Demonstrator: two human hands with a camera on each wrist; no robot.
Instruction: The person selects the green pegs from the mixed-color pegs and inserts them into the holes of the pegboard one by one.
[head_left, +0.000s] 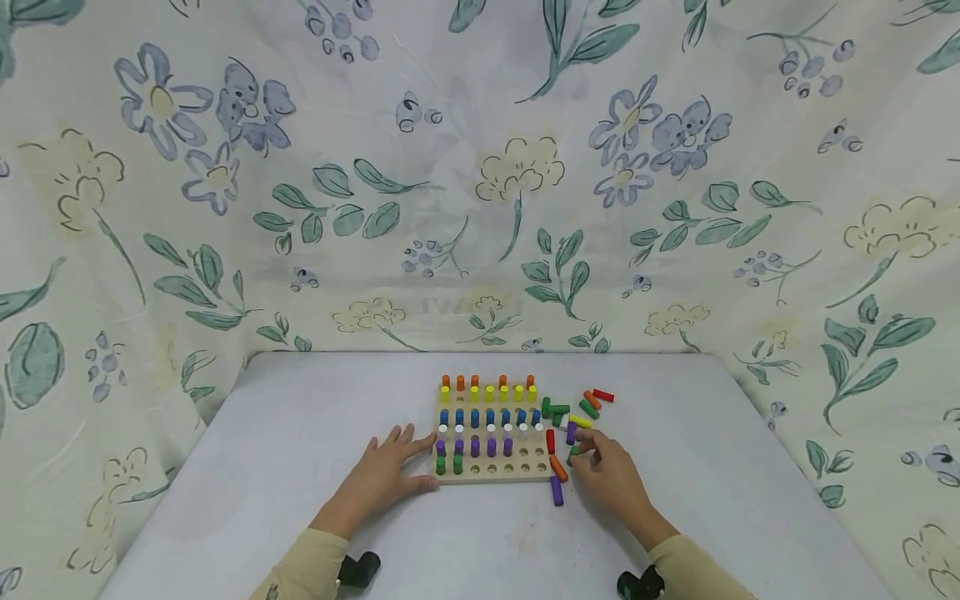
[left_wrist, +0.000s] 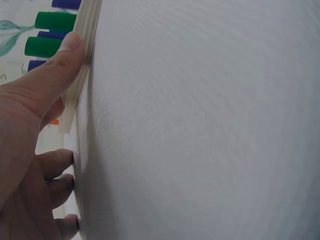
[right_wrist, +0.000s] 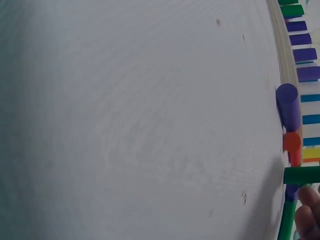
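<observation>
A wooden pegboard [head_left: 495, 478] lies on the table with rows of orange, yellow, blue, white, purple and green pegs standing in it. Two green pegs [left_wrist: 44, 47] stand at the left of the row nearest me; the other holes of that row are bare. My left hand [head_left: 390, 465] rests at the board's left side, fingers spread, its thumb [left_wrist: 60, 62] against the front edge by the corner. To the right of the board, my right hand [head_left: 611, 475] pinches a green peg [right_wrist: 302, 175] between thumb and fingers. The fingers partly hide this peg in the head view.
Loose pegs lie right of the board: a purple peg [head_left: 557, 492] in front, an orange peg [head_left: 558, 468], a red peg [head_left: 551, 442], a yellow peg [head_left: 580, 422] and several green ones. Farther back lies another red peg [head_left: 603, 395]. A patterned curtain [head_left: 480, 250] hangs behind the table [head_left: 337, 383].
</observation>
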